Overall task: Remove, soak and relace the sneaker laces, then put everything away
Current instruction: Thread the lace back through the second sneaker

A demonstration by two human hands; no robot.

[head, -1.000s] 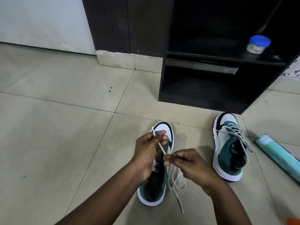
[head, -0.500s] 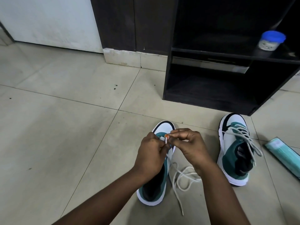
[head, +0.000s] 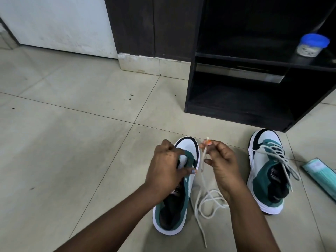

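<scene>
change: right hand (head: 222, 160) just pulled the lace (head: 203, 179) tip clear of the left one
left hand (head: 167, 166): gripping near shoe (head: 189, 153)
next: probably threading an eyelet

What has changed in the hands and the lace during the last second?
The right hand took the lace end over and now pinches its tip up beside the sneaker's toe. The left hand let the lace go and came down to grip the front of the unlaced sneaker. More slack lace lies coiled on the floor. The laced sneaker, the teal pack and the blue-lidded jar stayed in place.
</scene>
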